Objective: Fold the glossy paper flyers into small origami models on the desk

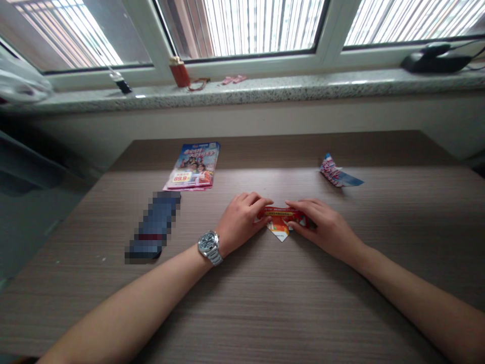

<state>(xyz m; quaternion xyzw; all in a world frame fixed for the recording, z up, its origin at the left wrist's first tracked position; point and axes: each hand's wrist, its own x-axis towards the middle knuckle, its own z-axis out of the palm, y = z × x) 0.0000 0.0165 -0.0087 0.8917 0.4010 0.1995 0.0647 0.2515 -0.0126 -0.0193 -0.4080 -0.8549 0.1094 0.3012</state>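
Between my hands, at the middle of the table, is a folded paper (280, 227), printed red, orange and white. Its upper part is a red strip, and a pointed flap faces toward me. My left hand (244, 217), with a metal watch (209, 245) on the wrist, pinches the paper's left end between thumb and fingers. At the right end, my right hand (320, 222) pinches it the same way. The fingers partly cover both ends. Farther back on the right lies another folded paper piece (337, 174), blue and pink, with raised pointed parts.
A stack of printed flyers (197, 164) lies at the back left of the wood-grain table (242, 313). Nearer me is a dark, pixelated object (153, 227). On the stone windowsill (284, 91) stand a red container (179, 73), a small bottle (120, 82) and a black device (435, 59).
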